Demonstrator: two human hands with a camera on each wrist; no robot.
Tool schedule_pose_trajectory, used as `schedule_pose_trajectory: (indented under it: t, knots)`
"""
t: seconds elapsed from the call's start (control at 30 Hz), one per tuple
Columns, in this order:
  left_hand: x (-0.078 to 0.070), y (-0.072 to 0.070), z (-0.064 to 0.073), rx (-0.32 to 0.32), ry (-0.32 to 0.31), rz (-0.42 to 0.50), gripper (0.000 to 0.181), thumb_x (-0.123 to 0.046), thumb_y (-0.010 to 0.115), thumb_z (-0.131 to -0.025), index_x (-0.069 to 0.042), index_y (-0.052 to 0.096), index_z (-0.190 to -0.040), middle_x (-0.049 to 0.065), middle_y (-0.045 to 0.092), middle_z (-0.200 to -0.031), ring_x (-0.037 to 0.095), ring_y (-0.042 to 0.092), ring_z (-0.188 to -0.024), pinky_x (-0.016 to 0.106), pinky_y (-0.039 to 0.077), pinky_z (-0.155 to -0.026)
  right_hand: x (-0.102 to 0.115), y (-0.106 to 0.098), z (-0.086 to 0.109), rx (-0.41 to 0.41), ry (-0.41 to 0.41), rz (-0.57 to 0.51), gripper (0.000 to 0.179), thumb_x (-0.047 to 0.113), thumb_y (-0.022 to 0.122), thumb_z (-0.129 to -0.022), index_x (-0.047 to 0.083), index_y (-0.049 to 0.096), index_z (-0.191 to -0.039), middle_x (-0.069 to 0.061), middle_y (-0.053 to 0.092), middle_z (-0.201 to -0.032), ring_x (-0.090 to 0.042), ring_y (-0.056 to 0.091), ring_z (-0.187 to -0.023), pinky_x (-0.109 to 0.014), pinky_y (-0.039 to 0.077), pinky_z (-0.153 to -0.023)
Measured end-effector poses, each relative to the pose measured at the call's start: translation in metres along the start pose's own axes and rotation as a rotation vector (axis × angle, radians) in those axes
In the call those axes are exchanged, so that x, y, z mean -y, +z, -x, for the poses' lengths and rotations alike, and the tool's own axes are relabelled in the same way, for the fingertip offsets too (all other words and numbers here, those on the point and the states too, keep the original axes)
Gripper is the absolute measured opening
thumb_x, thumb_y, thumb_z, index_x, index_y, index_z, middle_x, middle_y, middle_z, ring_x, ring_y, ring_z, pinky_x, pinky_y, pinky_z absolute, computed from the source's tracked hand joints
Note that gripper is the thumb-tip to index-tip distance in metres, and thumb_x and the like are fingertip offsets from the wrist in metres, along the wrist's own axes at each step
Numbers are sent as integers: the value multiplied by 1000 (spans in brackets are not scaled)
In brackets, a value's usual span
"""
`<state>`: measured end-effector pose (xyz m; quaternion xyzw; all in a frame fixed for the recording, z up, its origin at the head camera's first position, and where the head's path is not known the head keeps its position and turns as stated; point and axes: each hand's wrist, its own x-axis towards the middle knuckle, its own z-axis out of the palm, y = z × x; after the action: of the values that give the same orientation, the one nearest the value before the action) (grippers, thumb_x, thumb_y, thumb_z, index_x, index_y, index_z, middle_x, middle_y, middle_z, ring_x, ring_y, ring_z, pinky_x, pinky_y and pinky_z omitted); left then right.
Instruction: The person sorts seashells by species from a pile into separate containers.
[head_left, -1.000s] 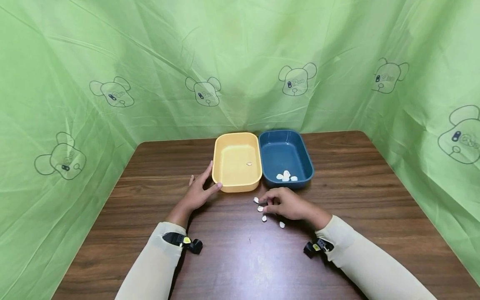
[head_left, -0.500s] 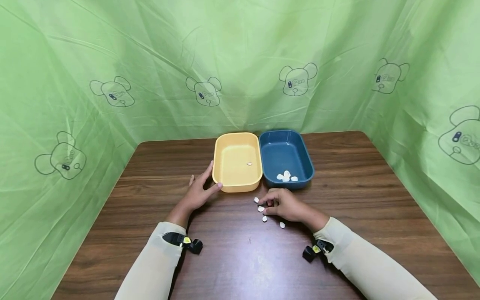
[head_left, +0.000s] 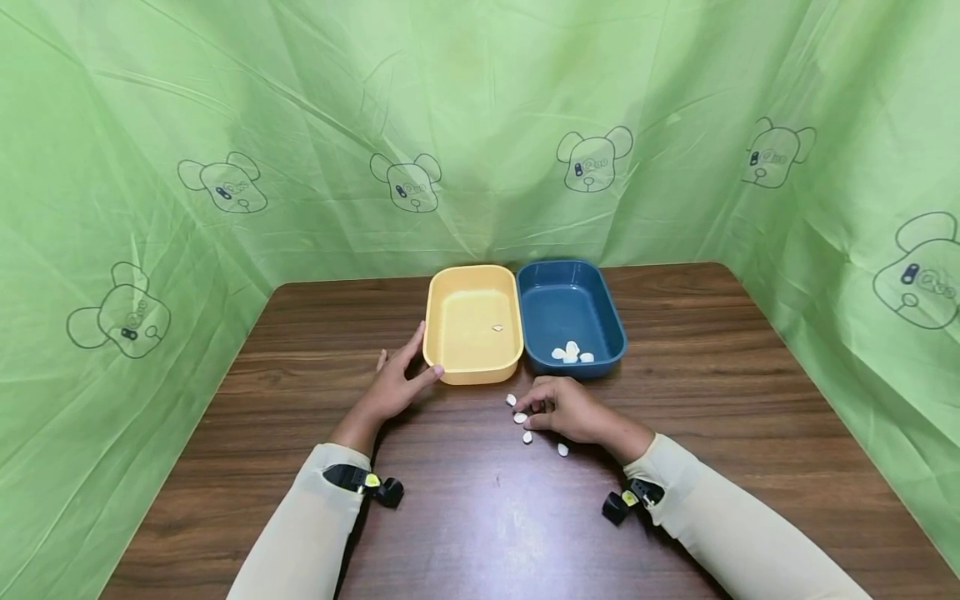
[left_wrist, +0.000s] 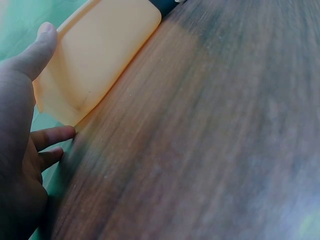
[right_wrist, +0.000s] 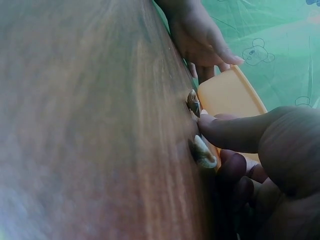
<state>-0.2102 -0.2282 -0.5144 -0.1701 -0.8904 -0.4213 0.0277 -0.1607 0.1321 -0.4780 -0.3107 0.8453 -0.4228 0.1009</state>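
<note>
My right hand (head_left: pixel 573 410) is down at the table in front of the trays, its thumb and index finger closing at the edges of a small white shell (head_left: pixel 521 417). In the right wrist view the thumb tip covers most of it. Three more shells lie around that hand: one behind (head_left: pixel 511 400), one in front (head_left: pixel 527 437) and one nearer me (head_left: pixel 562 450). My left hand (head_left: pixel 392 387) touches the yellow tray (head_left: pixel 468 308), its fingers along the left side and the thumb at the near left corner. A single pale shell (head_left: pixel 497 328) lies inside that tray.
Right beside the yellow tray stands a dark blue tray (head_left: pixel 562 304) with several white shells (head_left: pixel 572 353) near its front wall. The wooden table (head_left: pixel 315 350) ends against a green curtain (head_left: pixel 480 100) on the back and both sides.
My right index finger has drawn back from the rearmost shell toward the one by the thumb. The left hand, the trays and the loose shells look the same.
</note>
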Motion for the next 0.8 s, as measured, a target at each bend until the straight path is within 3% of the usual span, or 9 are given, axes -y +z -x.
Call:
schedule_pose_trajectory:
  t: [0.1, 0.5, 0.8]
  knots:
    - [-14, -5, 4, 12, -18, 8, 97, -69, 64, -102, -32, 14, -177, 14, 37, -176, 48, 32, -164, 83, -8, -126, 0, 0, 0, 1, 1, -3, 20, 2, 88, -89, 7, 87, -108, -5, 69, -89, -2, 56, -80, -20, 50, -69]
    - [-18, -8, 2, 50, -57, -31, 92, -49, 67, -107, -33, 10, -177, 7, 34, -179, 39, 30, -167, 80, -8, -129, -1, 0, 0, -8, -6, 6, 16, 3, 89, -89, 7, 85, -104, -2, 67, -84, -2, 55, -75, -19, 48, -66]
    - [-16, -6, 3, 31, -33, -1, 95, -61, 66, -104, -33, 13, -177, 13, 36, -177, 46, 31, -165, 82, -8, -127, -2, 1, -1, -16, 3, -13, 15, 4, 89, -89, 8, 85, -103, 1, 65, -84, -2, 55, -74, -20, 49, -65]
